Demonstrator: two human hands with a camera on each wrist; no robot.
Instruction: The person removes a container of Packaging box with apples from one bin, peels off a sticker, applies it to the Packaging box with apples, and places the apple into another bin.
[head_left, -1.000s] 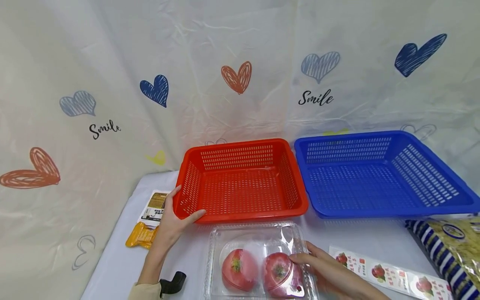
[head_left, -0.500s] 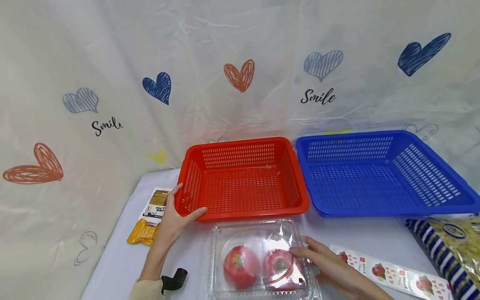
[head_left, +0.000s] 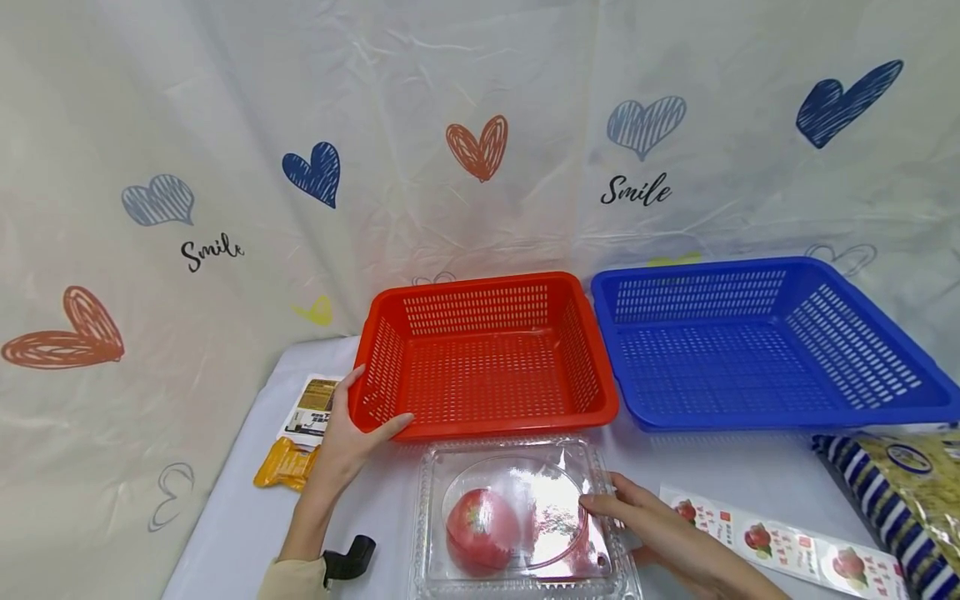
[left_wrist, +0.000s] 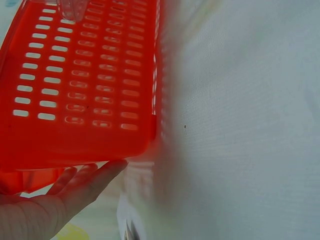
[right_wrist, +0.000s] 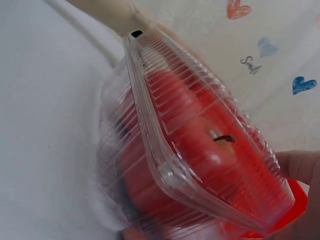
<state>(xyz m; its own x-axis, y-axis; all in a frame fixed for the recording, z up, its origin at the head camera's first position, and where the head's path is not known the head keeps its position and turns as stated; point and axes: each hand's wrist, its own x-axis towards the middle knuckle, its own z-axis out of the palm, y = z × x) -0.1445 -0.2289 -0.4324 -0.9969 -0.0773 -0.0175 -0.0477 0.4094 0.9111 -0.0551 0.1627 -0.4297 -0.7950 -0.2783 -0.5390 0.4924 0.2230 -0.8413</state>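
Head view: the red perforated plastic basket (head_left: 483,358) is gripped at its corner by the left hand (head_left: 341,446), the clear plastic clamshell of tomatoes (head_left: 517,521) pinched by the right hand (head_left: 645,525), best kept level.

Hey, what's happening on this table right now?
A person's left hand grips the near-left corner of the red basket, which sits beside a blue basket. Their right hand holds the right edge of a clear clamshell box of tomatoes lying just in front of the red basket.
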